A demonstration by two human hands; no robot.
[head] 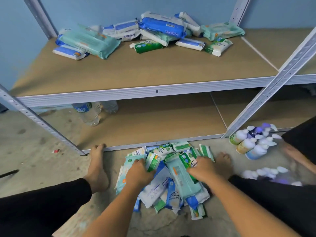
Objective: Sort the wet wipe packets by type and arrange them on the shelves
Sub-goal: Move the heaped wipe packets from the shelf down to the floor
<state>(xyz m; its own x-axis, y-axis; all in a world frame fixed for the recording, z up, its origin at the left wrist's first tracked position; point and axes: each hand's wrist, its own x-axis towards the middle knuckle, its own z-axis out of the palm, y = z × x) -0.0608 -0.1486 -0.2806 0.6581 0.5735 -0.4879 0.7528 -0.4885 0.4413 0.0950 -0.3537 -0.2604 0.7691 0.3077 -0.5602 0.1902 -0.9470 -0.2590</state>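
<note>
Gathering from the pile [160,187], our left hand [139,173] and right hand [202,168] each curl fingers [136,161] round green packets [153,162]; next, we judge, they go up to the shelf [136,69] beyond.

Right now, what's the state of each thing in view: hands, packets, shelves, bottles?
Left hand, gripping a small green packet in the floor pile.
Right hand, gripping a dark green packet in the same pile.
Floor pile, mixed, unsorted heap.
Upper shelf packets, jumbled at the back, types mixed.
Lower shelf, no packets showing; water bottles at back left.
Pump bottles, bunched on the floor, right.
</note>
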